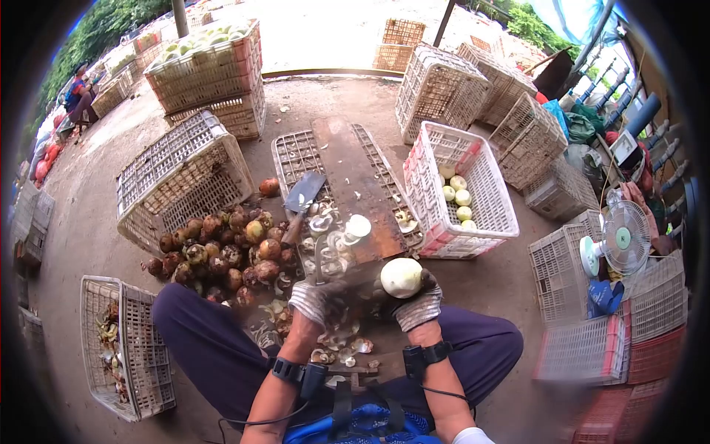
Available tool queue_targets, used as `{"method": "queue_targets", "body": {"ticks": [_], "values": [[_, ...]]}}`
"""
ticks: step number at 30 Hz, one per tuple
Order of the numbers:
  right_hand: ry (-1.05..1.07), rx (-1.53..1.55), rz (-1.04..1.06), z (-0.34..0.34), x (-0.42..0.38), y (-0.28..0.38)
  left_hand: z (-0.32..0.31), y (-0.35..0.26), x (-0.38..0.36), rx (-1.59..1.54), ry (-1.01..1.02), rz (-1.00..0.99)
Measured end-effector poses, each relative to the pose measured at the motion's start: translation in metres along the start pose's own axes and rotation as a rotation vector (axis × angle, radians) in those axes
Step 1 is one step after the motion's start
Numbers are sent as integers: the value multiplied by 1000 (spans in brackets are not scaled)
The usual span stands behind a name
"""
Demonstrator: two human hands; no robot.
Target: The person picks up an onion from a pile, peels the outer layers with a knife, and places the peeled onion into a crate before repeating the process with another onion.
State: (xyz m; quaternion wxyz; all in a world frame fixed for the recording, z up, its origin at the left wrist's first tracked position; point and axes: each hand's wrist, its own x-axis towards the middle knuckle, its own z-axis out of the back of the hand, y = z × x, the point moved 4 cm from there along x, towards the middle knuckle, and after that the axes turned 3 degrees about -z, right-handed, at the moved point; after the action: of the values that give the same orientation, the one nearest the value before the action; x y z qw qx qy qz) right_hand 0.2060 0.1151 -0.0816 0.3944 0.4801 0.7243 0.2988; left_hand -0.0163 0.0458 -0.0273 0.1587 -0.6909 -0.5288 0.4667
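My right hand point(419, 305), in a striped glove, is closed around a pale, peeled round root point(401, 278), with a dark glove finger showing at its right side. My left hand point(310, 300), also gloved, is closed near a tool with a U-shaped metal loop point(319, 259), which it appears to grip; blur hides the fingers. A cleaver point(304, 192) with a wooden handle lies on the crate top ahead of the left hand. White peelings point(336, 248) and a pale cut piece point(358, 226) lie beside the wooden board point(355, 185). Brown unpeeled roots point(235, 229) are heaped at the left.
A white and red crate point(473, 174) at the right holds several peeled roots. An overturned crate point(177, 170) stands behind the heap, and another crate point(129, 340) with scraps is at the left. A fan point(625, 237) stands on crates. A person point(80, 96) sits far left.
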Motion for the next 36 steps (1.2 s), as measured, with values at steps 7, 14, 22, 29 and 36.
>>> {"method": "queue_targets", "body": {"ticks": [7, 14, 22, 29, 36], "values": [[-8, 31, 39, 12, -3, 18, -24, -6, -5, 240, -46, -157], [-10, -392, 158, 21, 4, -18, -47, 8, 16, 555, -22, -503], [108, 531, -357, -29, -22, -6, -52, 0, 11, 320, 20, -337], [127, 108, -127, -29, -24, -4, -8, 11, 30, 451, 84, -751], [9, -627, 135, -18, -16, -10, 12, -21, 16, -146, -205, -364]]}}
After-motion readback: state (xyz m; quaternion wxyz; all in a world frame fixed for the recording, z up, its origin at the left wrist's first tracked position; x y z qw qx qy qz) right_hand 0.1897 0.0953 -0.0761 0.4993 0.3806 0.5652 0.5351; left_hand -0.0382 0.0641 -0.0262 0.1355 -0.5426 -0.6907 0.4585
